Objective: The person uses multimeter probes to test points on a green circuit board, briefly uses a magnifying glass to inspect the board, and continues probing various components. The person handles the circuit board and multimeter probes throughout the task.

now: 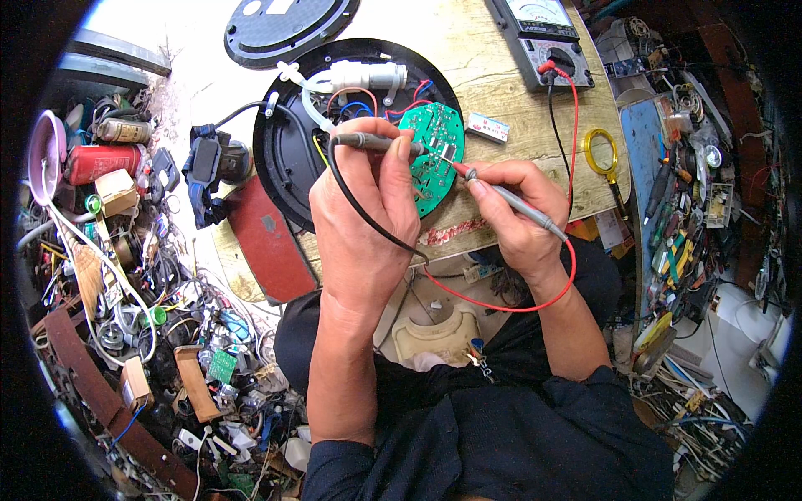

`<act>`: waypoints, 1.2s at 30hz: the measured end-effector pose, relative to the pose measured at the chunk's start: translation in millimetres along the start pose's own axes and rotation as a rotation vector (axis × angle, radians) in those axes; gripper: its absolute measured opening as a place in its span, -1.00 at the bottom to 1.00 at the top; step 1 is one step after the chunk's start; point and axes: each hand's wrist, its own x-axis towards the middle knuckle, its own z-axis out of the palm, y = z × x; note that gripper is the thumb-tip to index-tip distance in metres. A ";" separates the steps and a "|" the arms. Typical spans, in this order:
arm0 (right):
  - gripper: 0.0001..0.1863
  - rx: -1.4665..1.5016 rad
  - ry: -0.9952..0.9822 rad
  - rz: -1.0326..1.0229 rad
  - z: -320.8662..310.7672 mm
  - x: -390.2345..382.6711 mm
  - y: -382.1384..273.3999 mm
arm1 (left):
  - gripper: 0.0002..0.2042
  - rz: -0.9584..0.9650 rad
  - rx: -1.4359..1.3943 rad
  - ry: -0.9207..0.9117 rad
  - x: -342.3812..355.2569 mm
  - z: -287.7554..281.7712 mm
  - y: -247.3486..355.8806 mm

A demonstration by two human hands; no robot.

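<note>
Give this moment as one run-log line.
left hand: dark probe | right hand: red-tipped grey probe | both: over green circuit board

A repair workshop: multimeter [545, 42], green circuit board [433, 179], heaped parts [242, 401]

Wood-grain table [528, 150], brightly lit at upper left; clutter [242, 434] heaped both sides.

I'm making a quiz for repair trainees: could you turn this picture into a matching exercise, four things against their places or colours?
1. black-lead test probe
2. magnifying glass
3. circuit board
4. red-lead test probe

A. green
B. held in the right hand
C. held in the left hand
D. yellow-rimmed

Pairs: 1-C; 2-D; 3-A; 4-B
</note>
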 end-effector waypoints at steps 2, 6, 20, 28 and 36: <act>-0.88 -0.034 -0.008 -0.014 -2.4 3.2 -2.8 | -0.91 0.014 0.006 -0.001 0.7 1.3 0.2; -0.88 -0.025 -0.018 -0.055 -0.6 4.2 -4.0 | -0.90 0.021 0.002 0.014 -1.1 0.9 -2.5; -0.84 -0.055 -0.074 -0.151 -6.4 11.2 -5.7 | -0.87 -0.053 0.015 -0.058 -1.0 -2.3 8.0; -0.85 -0.050 -0.112 -0.062 -10.4 12.2 -9.2 | -0.86 -0.052 0.026 -0.057 -0.5 -3.0 8.6; -0.85 -0.056 -0.071 -0.142 -7.5 13.3 -7.2 | -0.88 -0.042 0.006 -0.050 -0.9 -1.4 6.6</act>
